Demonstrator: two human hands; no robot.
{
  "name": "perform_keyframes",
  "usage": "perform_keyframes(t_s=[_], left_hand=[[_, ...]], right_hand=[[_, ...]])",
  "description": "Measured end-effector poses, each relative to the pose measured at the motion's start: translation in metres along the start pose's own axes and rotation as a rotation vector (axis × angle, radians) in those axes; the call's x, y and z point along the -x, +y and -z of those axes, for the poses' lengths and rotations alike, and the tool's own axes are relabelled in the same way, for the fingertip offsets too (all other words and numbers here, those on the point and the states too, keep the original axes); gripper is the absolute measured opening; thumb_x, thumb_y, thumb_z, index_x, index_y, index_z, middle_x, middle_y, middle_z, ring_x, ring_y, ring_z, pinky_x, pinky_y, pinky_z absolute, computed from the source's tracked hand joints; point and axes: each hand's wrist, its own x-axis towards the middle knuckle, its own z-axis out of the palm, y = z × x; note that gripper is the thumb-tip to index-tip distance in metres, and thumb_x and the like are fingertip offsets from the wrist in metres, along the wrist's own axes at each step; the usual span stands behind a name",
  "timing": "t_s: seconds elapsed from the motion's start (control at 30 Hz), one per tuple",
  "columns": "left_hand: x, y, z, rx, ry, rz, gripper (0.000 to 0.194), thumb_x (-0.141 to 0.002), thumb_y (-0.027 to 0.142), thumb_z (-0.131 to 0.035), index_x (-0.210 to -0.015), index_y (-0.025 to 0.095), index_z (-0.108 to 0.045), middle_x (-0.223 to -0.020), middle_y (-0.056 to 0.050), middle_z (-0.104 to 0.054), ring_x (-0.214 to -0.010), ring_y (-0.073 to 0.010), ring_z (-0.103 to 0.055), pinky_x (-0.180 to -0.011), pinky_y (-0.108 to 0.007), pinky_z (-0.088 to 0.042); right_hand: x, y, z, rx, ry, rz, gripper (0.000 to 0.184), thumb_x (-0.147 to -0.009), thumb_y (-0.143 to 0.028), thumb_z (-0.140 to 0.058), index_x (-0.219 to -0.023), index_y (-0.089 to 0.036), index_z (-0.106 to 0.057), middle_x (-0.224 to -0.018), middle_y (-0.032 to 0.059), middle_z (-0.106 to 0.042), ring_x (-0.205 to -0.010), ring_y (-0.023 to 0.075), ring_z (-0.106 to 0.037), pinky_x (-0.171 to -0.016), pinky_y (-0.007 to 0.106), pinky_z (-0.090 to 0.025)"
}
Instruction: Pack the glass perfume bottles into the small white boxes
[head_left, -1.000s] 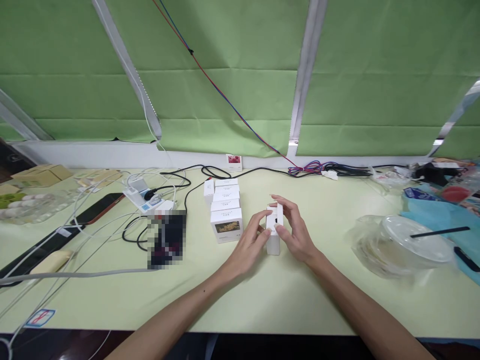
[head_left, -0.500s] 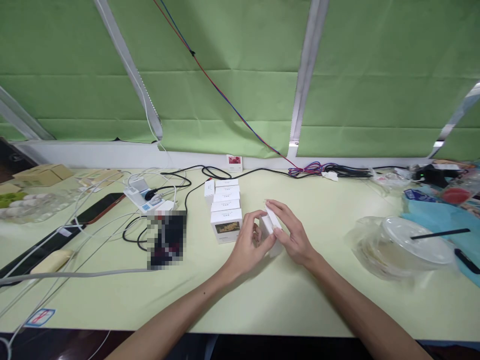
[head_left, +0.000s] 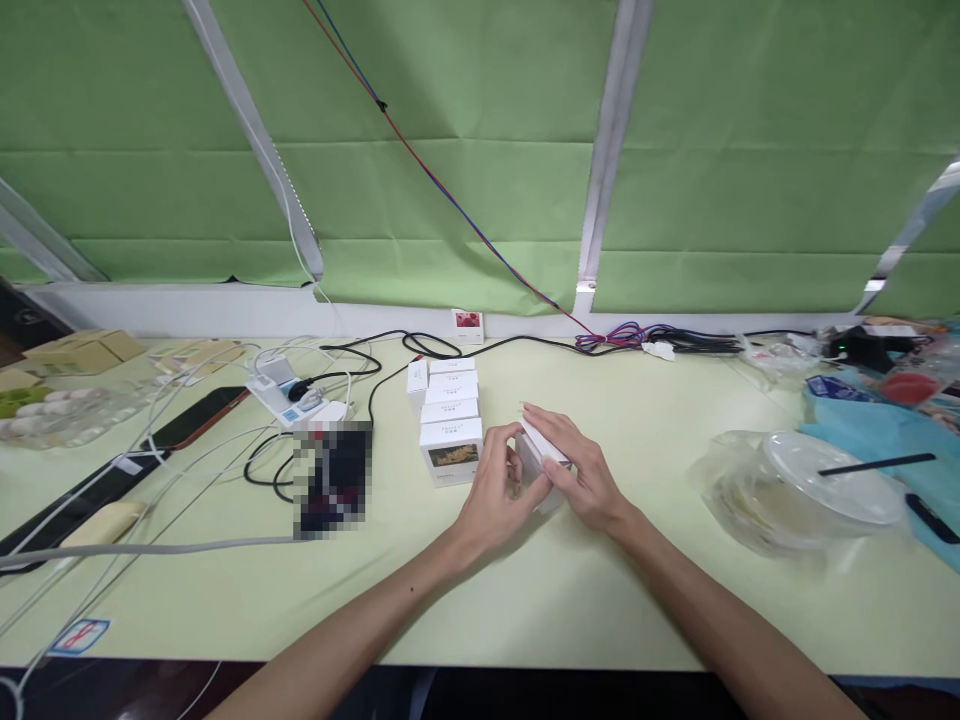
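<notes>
Between my hands, a small white cardboard box (head_left: 534, 462) stands on the pale green table, partly covered by my fingers. My left hand (head_left: 496, 490) is curled round its left and near side, thumb pressed to the front. My right hand (head_left: 581, 468) lies over the top flap and right side, with its fingers along the flap. Just left of my left hand is a row of several white boxes (head_left: 451, 432); the nearest has a yellowish picture on its front. Another white box (head_left: 418, 382) stands at the row's far left.
A small box with a red picture (head_left: 468, 325) stands by the wall. Cables and a white power strip (head_left: 289, 395) lie at left, near a pixelated dark object (head_left: 334, 480). A bagged lidded tub (head_left: 802, 500) sits at right beside a blue sheet (head_left: 855, 425).
My right hand has moved slightly left and down, and the box's raised top flap now lies flatter under its fingers. My left hand holds nearly the same place.
</notes>
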Motion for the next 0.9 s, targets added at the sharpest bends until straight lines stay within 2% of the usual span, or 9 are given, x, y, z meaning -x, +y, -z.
perform_keyframes(t_s=[0.13, 0.63, 0.9], left_hand=[[0.0017, -0.0015, -0.0004, -0.03, -0.002, -0.022, 0.05, -0.093, 0.039, -0.061, -0.135, 0.027, -0.037, -0.119, -0.007, -0.046, -0.082, -0.0153, -0.05, -0.076, -0.034, -0.049], [0.0039, -0.0077, -0.0024, 0.006, -0.002, 0.02, 0.056, -0.092, 0.042, -0.062, -0.137, 0.028, -0.031, -0.121, -0.007, -0.046, -0.082, -0.0143, -0.052, -0.075, -0.034, -0.051], [0.004, -0.0079, -0.0039, -0.023, 0.003, -0.014, 0.065, -0.087, 0.041, -0.069, -0.138, 0.03, -0.029, -0.125, -0.008, -0.045, -0.082, -0.0137, -0.051, -0.074, -0.033, -0.051]], right_hand=[[0.0002, -0.001, 0.0001, -0.009, 0.005, -0.002, 0.048, -0.101, -0.034, -0.044, -0.149, -0.031, -0.048, -0.154, 0.0062, -0.049, -0.141, 0.0281, -0.044, -0.115, 0.054, -0.04], [0.0005, -0.0001, -0.0004, 0.042, 0.006, 0.022, 0.049, -0.101, -0.032, -0.042, -0.15, -0.029, -0.047, -0.154, 0.0084, -0.048, -0.142, 0.0286, -0.044, -0.114, 0.052, -0.041], [0.001, 0.0003, 0.0002, 0.044, 0.002, 0.015, 0.05, -0.101, -0.031, -0.042, -0.151, -0.03, -0.046, -0.155, 0.0079, -0.047, -0.142, 0.0287, -0.044, -0.114, 0.052, -0.041]])
